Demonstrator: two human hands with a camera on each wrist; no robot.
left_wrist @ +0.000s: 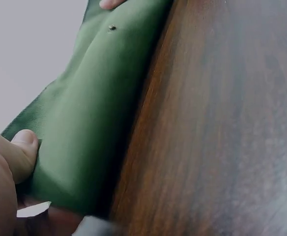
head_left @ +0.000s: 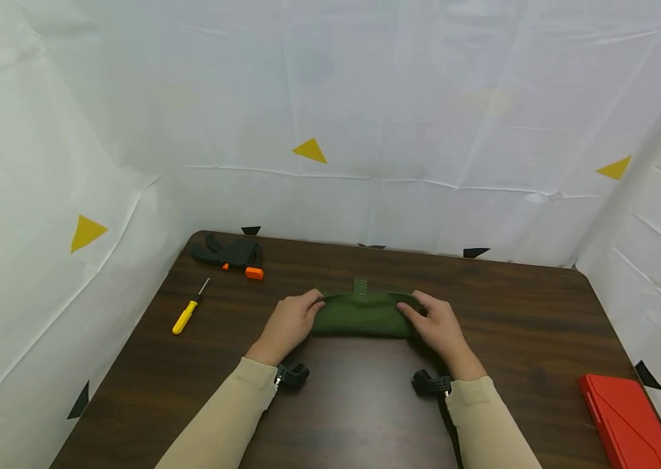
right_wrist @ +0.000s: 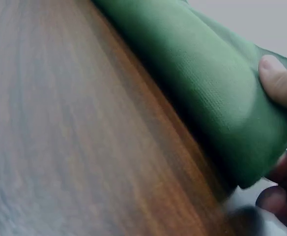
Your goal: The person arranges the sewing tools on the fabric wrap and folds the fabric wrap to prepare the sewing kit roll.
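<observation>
A green fabric roll [head_left: 360,316] lies lengthwise across the table in front of me, rounded on its near side. A short strap tab [head_left: 360,285] sticks up from its far edge, and a small snap stud [left_wrist: 112,28] shows on its face. My left hand [head_left: 291,324] grips the left end, thumb on top and fingers underneath. At the opposite end my right hand [head_left: 439,327] holds the fabric the same way, its thumb [right_wrist: 276,81] pressing on the green cloth. The hands and the fold hide the inside of the roll.
To the left on the brown wooden table [head_left: 366,404] lies a yellow-handled screwdriver [head_left: 186,316]. Behind it sits a black and orange clamp-like tool [head_left: 231,254]. A red case [head_left: 632,420] stands at the right edge. White sheeting [head_left: 366,85] encloses the table's back and sides.
</observation>
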